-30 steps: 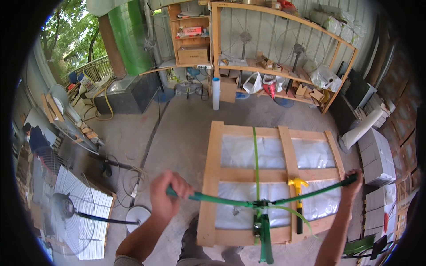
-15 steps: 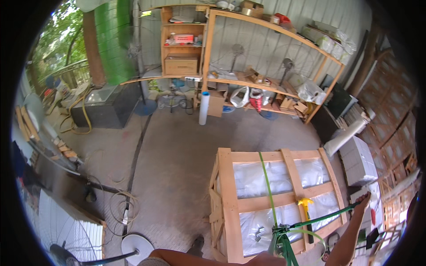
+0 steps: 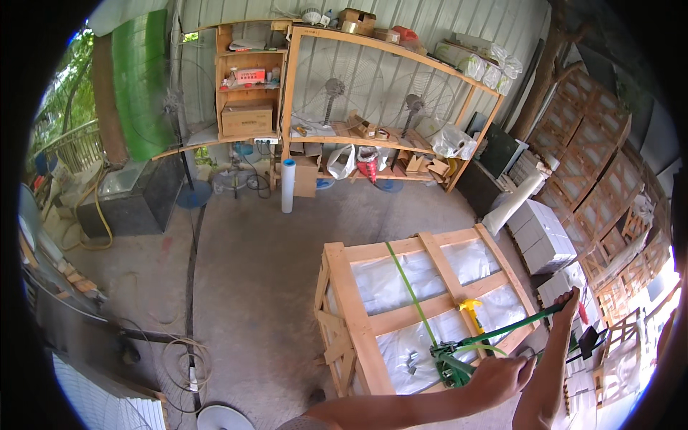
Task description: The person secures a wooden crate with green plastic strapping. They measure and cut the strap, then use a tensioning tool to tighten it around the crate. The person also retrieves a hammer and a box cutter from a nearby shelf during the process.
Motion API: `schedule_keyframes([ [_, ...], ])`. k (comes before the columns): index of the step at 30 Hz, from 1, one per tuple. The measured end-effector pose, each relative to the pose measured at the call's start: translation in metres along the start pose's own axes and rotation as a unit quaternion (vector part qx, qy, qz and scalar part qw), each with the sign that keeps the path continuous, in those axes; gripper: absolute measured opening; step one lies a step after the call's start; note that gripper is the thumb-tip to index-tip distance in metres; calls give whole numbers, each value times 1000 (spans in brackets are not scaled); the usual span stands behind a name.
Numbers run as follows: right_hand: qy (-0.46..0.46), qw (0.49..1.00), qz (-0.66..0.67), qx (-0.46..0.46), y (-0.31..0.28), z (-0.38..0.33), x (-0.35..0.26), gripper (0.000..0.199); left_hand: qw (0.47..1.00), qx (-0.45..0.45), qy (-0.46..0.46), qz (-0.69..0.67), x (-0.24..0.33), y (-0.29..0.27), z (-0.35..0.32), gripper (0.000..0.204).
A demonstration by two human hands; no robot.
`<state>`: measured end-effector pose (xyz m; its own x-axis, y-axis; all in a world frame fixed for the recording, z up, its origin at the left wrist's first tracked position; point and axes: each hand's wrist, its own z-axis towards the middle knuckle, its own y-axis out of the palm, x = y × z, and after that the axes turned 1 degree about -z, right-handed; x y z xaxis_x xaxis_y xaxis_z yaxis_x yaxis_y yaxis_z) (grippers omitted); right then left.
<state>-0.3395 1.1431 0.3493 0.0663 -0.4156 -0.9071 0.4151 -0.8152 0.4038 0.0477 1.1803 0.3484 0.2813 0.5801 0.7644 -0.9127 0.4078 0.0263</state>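
Observation:
A wooden crate (image 3: 396, 252) stands in front of me, with bundles in clear plastic wrap (image 3: 390, 281) showing between its slats. A green strap (image 3: 411, 285) runs over its top to a green strapping tool (image 3: 446, 358) at the near side. My right hand (image 3: 568, 304), at the right, is wrapped round the end of the tool's long green handle. My left hand (image 3: 496, 381) is closed at the tool, around its other green handle, which it partly hides. Between the hands and the slats lies a hammer (image 3: 473, 315) with a yellow head. Small metal strap clips (image 3: 412, 362) rest on the plastic.
White block stacks (image 3: 539, 236) and tall wooden crates (image 3: 584, 143) line the right side. A wooden shelf (image 3: 390, 136) with fans and boxes stands along the back wall. A blue-white roll (image 3: 287, 186) stands upright on the floor. A coiled hose (image 3: 185, 358) lies at the left.
My view has shifted, moving the scene left in the picture. My left hand has come further into view beside the tool. The right hand still grips the long handle.

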Motion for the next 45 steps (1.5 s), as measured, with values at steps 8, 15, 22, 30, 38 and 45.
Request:
schedule_keyframes([
  [8,-70,996,-57,-9,24,-64,14,24,996,6,-51,73,-13,52,55,39],
  [15,-152,882,-441,-68,109,-187,-24,29,992,-26,-75,94,-48,74,106,51],
  [22,-119,911,-359,-163,91,-191,77,26,989,-78,-121,-14,-43,-34,69,26],
  [30,-14,976,-219,11,80,-77,134,28,906,-159,-336,201,-49,-188,-24,19],
  [38,137,984,-109,28,52,5,160,24,685,-446,-537,210,-112,-242,-197,32],
  [45,157,983,-88,-30,65,-14,152,31,720,-316,-497,367,-182,-206,-312,41],
])
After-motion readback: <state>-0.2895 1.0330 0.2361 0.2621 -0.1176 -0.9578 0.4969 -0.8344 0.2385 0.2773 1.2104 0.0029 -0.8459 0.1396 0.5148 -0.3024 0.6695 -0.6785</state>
